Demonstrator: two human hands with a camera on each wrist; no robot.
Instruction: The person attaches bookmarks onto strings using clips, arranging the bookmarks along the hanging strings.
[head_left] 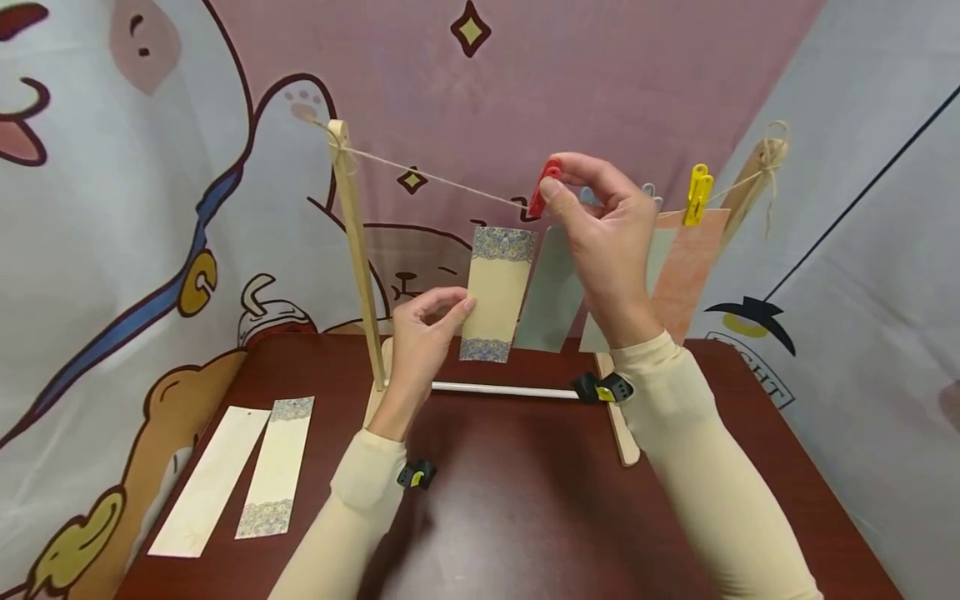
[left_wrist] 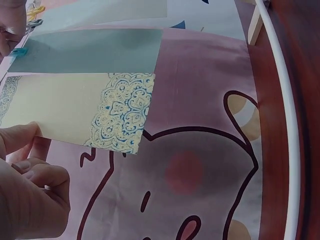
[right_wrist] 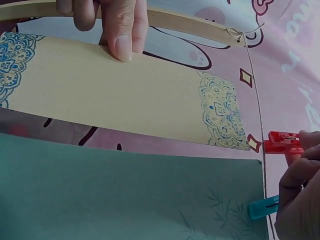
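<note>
My left hand point(head_left: 423, 333) pinches the side edge of a cream paper bookmark point(head_left: 495, 292) with blue lace bands at both ends, holding it upright just below a thin twine line point(head_left: 435, 179). Between thumb and fingers of my right hand point(head_left: 611, 229) is a red clothespin point(right_wrist: 282, 142), its tip right at the twine. In the right wrist view, the bookmark's upper end lies a little short of the clothespin. Beside it hangs a green bookmark point(right_wrist: 140, 195) with a bamboo print, under a teal clothespin point(right_wrist: 262, 207); my right hand partly covers this stretch in the head view.
A yellow clothespin point(head_left: 698, 196) holds an orange bookmark point(head_left: 686, 275) farther right. Wooden posts point(head_left: 356, 250) carry the twine, with a white rod point(head_left: 510, 390) between their feet. A plain bookmark point(head_left: 213, 483) and a lace-patterned bookmark point(head_left: 276, 467) lie at the left of the dark table point(head_left: 480, 517).
</note>
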